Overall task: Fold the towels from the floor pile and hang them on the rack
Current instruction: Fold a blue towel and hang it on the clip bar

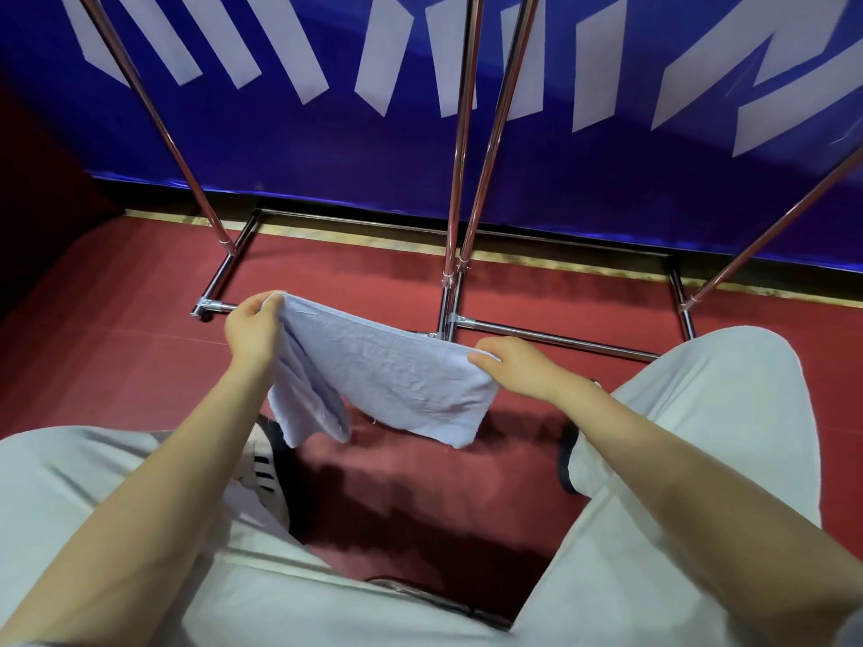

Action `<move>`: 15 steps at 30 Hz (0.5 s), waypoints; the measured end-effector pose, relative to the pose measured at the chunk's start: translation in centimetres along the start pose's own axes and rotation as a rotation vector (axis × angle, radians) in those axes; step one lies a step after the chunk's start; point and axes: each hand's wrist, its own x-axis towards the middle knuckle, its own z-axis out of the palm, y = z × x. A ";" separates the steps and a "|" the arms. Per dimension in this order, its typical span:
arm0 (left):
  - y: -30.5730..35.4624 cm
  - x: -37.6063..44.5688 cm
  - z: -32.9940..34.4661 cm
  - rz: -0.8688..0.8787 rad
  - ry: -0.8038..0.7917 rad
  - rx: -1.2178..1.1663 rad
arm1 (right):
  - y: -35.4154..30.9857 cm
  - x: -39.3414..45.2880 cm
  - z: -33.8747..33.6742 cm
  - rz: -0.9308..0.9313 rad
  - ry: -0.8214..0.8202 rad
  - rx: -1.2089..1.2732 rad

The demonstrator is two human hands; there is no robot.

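A pale lavender towel (387, 371) hangs folded lengthwise between both hands, above the red floor. My left hand (252, 326) pinches its left end, where several layers droop down. My right hand (518, 366) pinches its right end. The towel's top edge runs straight from one hand to the other and its lower edge hangs loose. The chrome rack (460, 147) stands just beyond the towel, its uprights rising out of the top of the view. Its hanging bars and the floor pile are out of sight.
The rack's base bars (555, 338) lie on the red floor (116, 319) close in front. A blue banner with white stripes (327, 133) covers the wall behind. My legs in light grey trousers and a dark striped shoe (266, 464) are below the towel.
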 end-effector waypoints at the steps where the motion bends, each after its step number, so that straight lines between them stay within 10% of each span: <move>1: -0.1 0.1 -0.1 -0.051 0.005 -0.031 | -0.1 0.1 0.2 -0.007 0.022 0.048; 5: -0.1 -0.6 0.7 -0.359 -0.117 -0.115 | -1.8 0.0 -0.1 0.016 0.140 0.396; 15: 2.8 -3.8 3.6 -0.501 -0.521 -0.204 | -6.8 -1.1 -0.3 -0.030 0.038 0.858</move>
